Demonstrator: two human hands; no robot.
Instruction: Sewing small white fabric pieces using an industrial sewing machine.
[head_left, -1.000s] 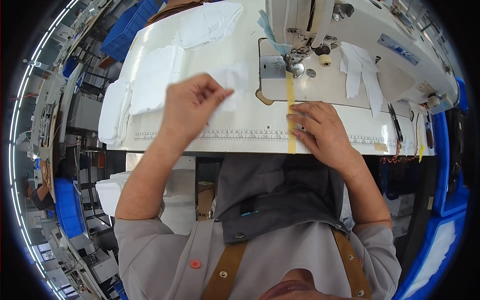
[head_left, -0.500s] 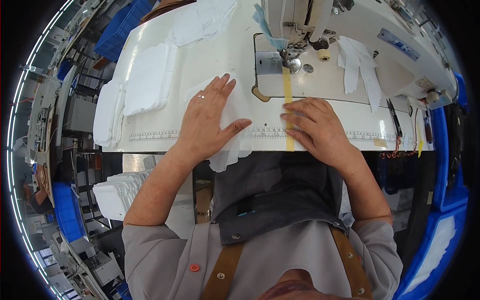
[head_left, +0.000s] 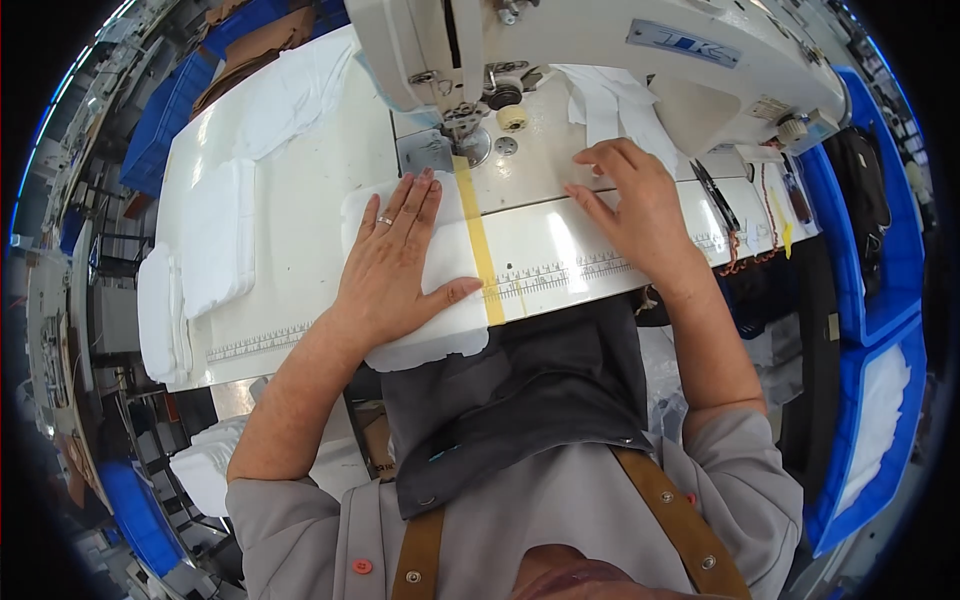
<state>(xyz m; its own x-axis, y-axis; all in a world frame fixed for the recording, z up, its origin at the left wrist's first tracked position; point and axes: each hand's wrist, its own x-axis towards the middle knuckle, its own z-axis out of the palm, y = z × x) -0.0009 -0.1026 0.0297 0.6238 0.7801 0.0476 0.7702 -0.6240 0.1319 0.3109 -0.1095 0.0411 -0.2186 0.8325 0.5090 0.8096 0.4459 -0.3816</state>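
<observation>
My left hand [head_left: 392, 275] lies flat with fingers spread on a white fabric piece [head_left: 455, 265], whose lower end hangs past the table's front edge. Along the right side of that piece runs a yellow strip [head_left: 478, 238], reaching from near the sewing machine's needle area [head_left: 466, 128] to the table edge. My right hand [head_left: 640, 205] hovers to the right of the strip with thumb and fingers apart and nothing seen between them. The sewing machine [head_left: 420, 45] stands just beyond the left fingertips.
Stacked white fabric pieces [head_left: 218, 240] lie at the table's left, with more cloth [head_left: 290, 95] behind. White scraps [head_left: 615, 105] rest under the machine arm. Tweezers [head_left: 715, 195] lie at the right end. Blue bins [head_left: 870, 430] stand at right; a ruler tape [head_left: 260, 340] lines the front edge.
My right hand has left the yellow strip and lifted to the right. My left hand has brought the white fabric against the strip's left side. The whole view has turned and shifted.
</observation>
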